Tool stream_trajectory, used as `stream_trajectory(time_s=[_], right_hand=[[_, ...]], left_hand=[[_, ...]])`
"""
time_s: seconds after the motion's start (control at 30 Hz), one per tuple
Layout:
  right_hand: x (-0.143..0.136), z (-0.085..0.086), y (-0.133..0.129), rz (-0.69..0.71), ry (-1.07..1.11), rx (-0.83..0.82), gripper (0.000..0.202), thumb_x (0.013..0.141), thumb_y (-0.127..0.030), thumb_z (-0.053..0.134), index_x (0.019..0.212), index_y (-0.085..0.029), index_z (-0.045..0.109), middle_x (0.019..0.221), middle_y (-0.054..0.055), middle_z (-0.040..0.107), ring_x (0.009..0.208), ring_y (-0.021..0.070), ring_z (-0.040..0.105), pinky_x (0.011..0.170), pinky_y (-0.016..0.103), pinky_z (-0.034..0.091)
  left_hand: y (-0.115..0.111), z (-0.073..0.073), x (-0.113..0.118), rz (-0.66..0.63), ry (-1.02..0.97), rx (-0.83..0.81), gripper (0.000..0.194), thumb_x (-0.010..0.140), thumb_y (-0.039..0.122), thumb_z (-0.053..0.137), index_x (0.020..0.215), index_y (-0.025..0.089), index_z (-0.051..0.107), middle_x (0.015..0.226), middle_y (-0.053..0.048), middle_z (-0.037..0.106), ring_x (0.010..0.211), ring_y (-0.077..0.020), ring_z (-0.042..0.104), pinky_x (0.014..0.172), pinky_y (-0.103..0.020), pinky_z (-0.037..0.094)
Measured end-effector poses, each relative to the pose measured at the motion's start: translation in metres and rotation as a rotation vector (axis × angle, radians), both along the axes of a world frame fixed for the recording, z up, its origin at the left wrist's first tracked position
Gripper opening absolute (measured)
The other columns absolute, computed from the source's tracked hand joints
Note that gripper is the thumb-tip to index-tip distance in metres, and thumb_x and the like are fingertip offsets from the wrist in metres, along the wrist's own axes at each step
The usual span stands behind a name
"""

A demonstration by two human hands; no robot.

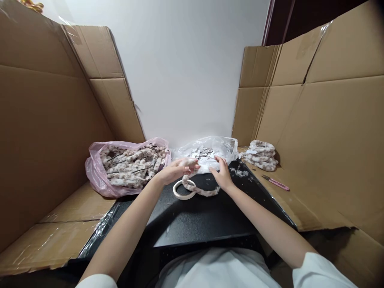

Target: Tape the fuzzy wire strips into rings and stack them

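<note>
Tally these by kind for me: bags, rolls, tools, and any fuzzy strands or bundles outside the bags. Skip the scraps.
Bags: 2 (pink bag, clear bag)
White roll: 1
Pink tool: 1
Fuzzy strand: 1
Fuzzy bundle, counted as one: 1
Total: 6

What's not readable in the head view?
All head view:
Pink plastic bag, lower contents: buried under upper fuzzy strips.
Gold object, top left: cut off by top edge.
Scraps in clear plastic bag: too small to identify.
Tape roll: partly hidden by looped fuzzy strip.
</note>
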State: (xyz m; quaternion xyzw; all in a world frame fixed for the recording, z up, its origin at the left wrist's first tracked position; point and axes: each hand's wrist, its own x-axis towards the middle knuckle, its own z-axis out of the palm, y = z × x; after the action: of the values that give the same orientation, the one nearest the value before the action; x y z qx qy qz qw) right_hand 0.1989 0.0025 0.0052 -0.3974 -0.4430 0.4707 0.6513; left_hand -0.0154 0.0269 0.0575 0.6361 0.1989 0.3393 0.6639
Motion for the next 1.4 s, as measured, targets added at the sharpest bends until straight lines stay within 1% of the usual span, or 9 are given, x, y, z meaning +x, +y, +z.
stream_trajectory(time_s=[0.1, 0.23, 0.33, 0.47, 0.6, 0.9, 1.07, 1.17, 1.4], right_hand=[[-0.013, 0.006, -0.002, 0.177, -0.131, 0.147, 0.035, 0.064, -0.012, 0.070, 0.096, -0.024, 0.063, 0.103, 0.000, 0.064, 0.109, 0.0186, 0.054, 0.092, 0.029, 0.042], [-0.040, -0.005, 0.001, 0.435, -0.034, 0.069, 0.014, 0.071, -0.019, 0.066, 0.084, -0.021, 0.061, 0.077, -0.001, 0.064, 0.079, 0.0153, 0.061, 0.077, 0.028, 0.047], [-0.048, -0.020, 0.004, 0.383, -0.116, 0.117, 0.004, 0.077, -0.023, 0.060, 0.077, -0.020, 0.059, 0.065, -0.002, 0.061, 0.064, 0.0132, 0.058, 0.064, 0.025, 0.047], [-0.042, -0.034, 0.007, 0.289, -0.176, 0.082, 0.003, 0.080, -0.024, 0.054, 0.080, -0.021, 0.056, 0.048, -0.009, 0.048, 0.043, 0.0101, 0.047, 0.048, 0.022, 0.039], [-0.036, -0.034, 0.004, 0.184, -0.227, 0.014, 0.015, 0.081, -0.024, 0.055, 0.067, -0.021, 0.052, 0.047, -0.008, 0.047, 0.041, 0.0085, 0.039, 0.045, 0.021, 0.030], [-0.040, -0.032, -0.011, 0.128, -0.582, 0.189, 0.019, 0.085, -0.023, 0.051, 0.066, -0.020, 0.056, 0.055, -0.003, 0.052, 0.054, 0.0126, 0.046, 0.057, 0.025, 0.030], [-0.041, -0.039, -0.011, 0.204, -0.530, 0.162, 0.030, 0.088, -0.041, 0.044, 0.069, -0.020, 0.053, 0.053, -0.004, 0.048, 0.052, 0.0121, 0.043, 0.055, 0.024, 0.031], [-0.042, -0.044, -0.009, 0.259, -0.486, 0.161, 0.038, 0.088, -0.050, 0.040, 0.067, -0.020, 0.050, 0.054, -0.004, 0.046, 0.052, 0.0115, 0.042, 0.056, 0.025, 0.033], [-0.047, -0.055, 0.000, 0.239, -0.409, 0.150, 0.045, 0.081, -0.062, 0.043, 0.069, -0.019, 0.046, 0.062, -0.001, 0.048, 0.057, 0.0123, 0.043, 0.055, 0.026, 0.034]], left_hand=[[0.003, -0.006, 0.011, -0.125, -0.037, -0.015, 0.051, 0.060, 0.029, 0.077, 0.107, 0.017, 0.064, 0.110, -0.014, 0.065, 0.087, -0.0206, 0.057, 0.074, -0.031, 0.042], [0.007, -0.024, 0.014, 0.025, 0.031, -0.030, 0.032, 0.068, 0.037, 0.072, 0.089, 0.013, 0.065, 0.079, -0.008, 0.065, 0.067, -0.0136, 0.055, 0.065, -0.027, 0.041], [0.005, -0.038, 0.016, 0.169, 0.133, 0.080, 0.036, 0.077, 0.046, 0.064, 0.089, 0.012, 0.062, 0.066, -0.001, 0.056, 0.055, -0.0105, 0.050, 0.060, -0.026, 0.042], [-0.004, -0.049, 0.030, 0.365, 0.209, 0.391, 0.043, 0.075, 0.044, 0.066, 0.108, 0.018, 0.059, 0.091, -0.004, 0.059, 0.080, -0.0160, 0.055, 0.075, -0.027, 0.044], [-0.008, -0.055, 0.044, 0.492, 0.304, 0.579, 0.030, 0.084, 0.045, 0.053, 0.091, 0.018, 0.064, 0.093, -0.005, 0.059, 0.092, -0.0194, 0.051, 0.089, -0.030, 0.039], [-0.001, -0.062, 0.041, 0.567, 0.113, 0.310, 0.046, 0.082, 0.057, 0.050, 0.077, 0.013, 0.065, 0.069, -0.003, 0.061, 0.067, -0.0147, 0.051, 0.069, -0.026, 0.042], [0.003, -0.067, 0.042, 0.632, -0.032, 0.145, 0.045, 0.076, 0.058, 0.058, 0.079, 0.014, 0.063, 0.071, -0.002, 0.061, 0.064, -0.0123, 0.051, 0.063, -0.023, 0.041], [0.001, -0.067, 0.044, 0.572, -0.133, 0.038, 0.048, 0.074, 0.061, 0.058, 0.086, 0.015, 0.060, 0.074, -0.003, 0.062, 0.068, -0.0139, 0.055, 0.063, -0.024, 0.043], [-0.011, -0.074, 0.055, 0.462, -0.016, 0.045, 0.048, 0.079, 0.062, 0.051, 0.081, 0.016, 0.062, 0.076, -0.003, 0.061, 0.060, -0.0114, 0.053, 0.048, -0.020, 0.041]])
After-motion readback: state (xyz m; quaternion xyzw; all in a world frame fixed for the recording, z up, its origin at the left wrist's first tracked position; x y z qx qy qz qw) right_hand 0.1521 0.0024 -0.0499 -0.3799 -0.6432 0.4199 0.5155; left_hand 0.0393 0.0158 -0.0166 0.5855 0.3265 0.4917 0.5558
